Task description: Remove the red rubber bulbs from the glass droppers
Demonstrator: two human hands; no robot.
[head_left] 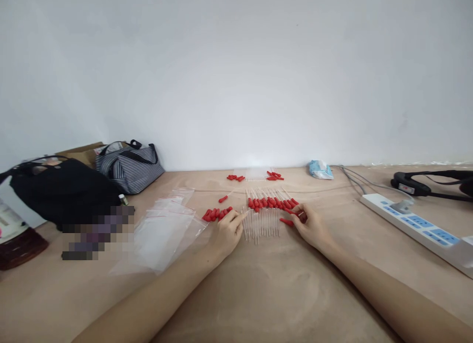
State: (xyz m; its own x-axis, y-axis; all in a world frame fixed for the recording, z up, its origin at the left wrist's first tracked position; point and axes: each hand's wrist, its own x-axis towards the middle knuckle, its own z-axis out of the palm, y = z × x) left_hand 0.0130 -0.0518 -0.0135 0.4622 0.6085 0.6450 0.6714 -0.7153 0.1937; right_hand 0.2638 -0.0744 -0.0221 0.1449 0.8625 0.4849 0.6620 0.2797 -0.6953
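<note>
A row of clear glass dropper tubes (264, 224) lies on the table between my hands. Red rubber bulbs (271, 202) lie in a line along its far end, with more thin clear tubes (262, 191) extending behind them. My left hand (229, 229) is closed at the row's left end, thumb and forefinger pinching what looks like a glass tube; the fingers partly hide it. On the right, my right hand (309, 225) pinches a red rubber bulb between thumb and fingers, and another red bulb (287, 222) touches its thumb. A pile of red bulbs (214, 215) lies left of my left hand.
Clear zip bags (158, 234) lie at left, before a black bag (66, 190) and a striped bag (133, 168). Further bulbs (275, 176) and tubes lie near the wall. A tissue pack (320, 169), power strip (414, 229) and black-strapped device (408, 184) are at right.
</note>
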